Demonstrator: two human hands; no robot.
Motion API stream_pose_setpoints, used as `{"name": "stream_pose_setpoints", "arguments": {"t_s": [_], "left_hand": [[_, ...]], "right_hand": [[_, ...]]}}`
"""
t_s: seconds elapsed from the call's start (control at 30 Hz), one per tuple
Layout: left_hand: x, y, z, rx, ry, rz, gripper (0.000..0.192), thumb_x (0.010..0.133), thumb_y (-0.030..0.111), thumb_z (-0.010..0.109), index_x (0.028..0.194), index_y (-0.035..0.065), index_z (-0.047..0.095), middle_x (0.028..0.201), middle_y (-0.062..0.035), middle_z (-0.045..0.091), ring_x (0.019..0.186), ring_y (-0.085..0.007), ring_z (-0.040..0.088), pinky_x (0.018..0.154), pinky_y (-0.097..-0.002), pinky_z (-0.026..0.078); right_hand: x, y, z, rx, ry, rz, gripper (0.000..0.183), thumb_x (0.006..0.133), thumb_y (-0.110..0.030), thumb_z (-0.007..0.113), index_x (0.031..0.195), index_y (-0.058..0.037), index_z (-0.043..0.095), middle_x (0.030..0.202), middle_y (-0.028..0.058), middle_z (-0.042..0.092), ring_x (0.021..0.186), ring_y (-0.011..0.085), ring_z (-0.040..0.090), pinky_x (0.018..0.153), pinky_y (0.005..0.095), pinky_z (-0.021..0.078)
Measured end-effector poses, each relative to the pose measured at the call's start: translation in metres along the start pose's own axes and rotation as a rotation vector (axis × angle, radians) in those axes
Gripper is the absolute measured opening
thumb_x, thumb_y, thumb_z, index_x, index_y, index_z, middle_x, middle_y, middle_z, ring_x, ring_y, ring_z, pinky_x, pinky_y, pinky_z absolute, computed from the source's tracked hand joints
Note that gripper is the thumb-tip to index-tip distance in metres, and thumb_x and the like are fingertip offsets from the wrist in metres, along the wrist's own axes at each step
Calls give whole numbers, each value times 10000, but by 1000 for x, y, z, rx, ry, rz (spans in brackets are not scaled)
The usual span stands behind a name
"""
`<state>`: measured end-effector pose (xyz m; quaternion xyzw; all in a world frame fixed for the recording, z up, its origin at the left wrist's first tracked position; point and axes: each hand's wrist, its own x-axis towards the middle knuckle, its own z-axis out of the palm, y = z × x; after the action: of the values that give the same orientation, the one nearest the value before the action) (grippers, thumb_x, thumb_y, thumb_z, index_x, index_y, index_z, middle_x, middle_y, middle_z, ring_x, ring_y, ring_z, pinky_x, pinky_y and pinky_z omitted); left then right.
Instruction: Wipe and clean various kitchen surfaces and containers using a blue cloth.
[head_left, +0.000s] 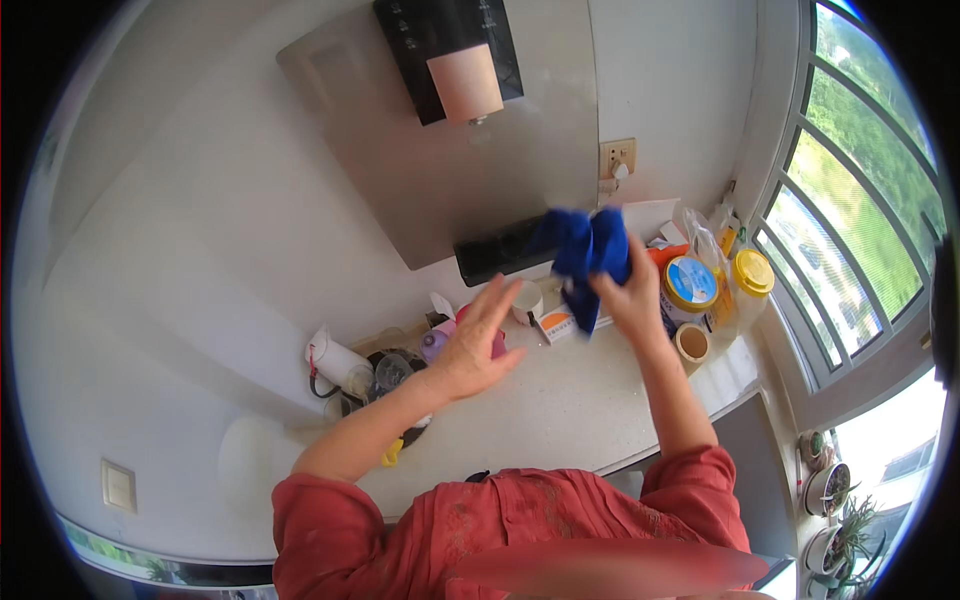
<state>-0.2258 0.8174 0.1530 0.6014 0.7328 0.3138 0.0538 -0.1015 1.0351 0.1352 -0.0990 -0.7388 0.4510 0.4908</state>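
A blue cloth (592, 259) hangs bunched from my right hand (630, 292), raised above the back of the pale countertop (555, 397). My left hand (476, 352) is in the air with its fingers apart and holds nothing. Just past my left fingertips stands a white mug (528, 300), and beside it lies a white box with an orange patch (559, 324), partly behind the cloth. A pink item, partly hidden by my left hand, and a purple-lidded container (433, 343) are close to that hand.
Right of my right hand stand a blue-lidded tin (690, 282), a yellow-lidded jar (752, 274) and a brown cylindrical container (691, 342). A white pitcher (337, 361) and clear glasses (393, 370) stand at the left. A wall-mounted dispenser (450, 67) rises behind, with a barred window to the right.
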Motion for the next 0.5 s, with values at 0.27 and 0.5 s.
{"name": "stream_pose_setpoints", "arguments": {"t_s": [0.27, 0.5], "left_hand": [[23, -7, -17, 39, 146, -126, 674, 842, 149, 693, 1440, 70, 393, 1526, -211, 294, 1419, -352, 293, 1141, -407, 289], [11, -32, -23, 105, 161, -162, 625, 859, 160, 669, 1421, 58, 416, 1504, -194, 313, 1335, -350, 414, 1067, -424, 402]], "right_hand": [[151, 7, 24, -597, 322, -512, 486, 678, -146, 794, 1110, -21, 610, 1159, 213, 541, 1045, 417, 525, 882, 454, 468], [109, 73, 63, -625, 148, -409, 368, 610, -126, 815, 923, -13, 658, 1120, 187, 536, 1032, 389, 498, 881, 460, 449]]}}
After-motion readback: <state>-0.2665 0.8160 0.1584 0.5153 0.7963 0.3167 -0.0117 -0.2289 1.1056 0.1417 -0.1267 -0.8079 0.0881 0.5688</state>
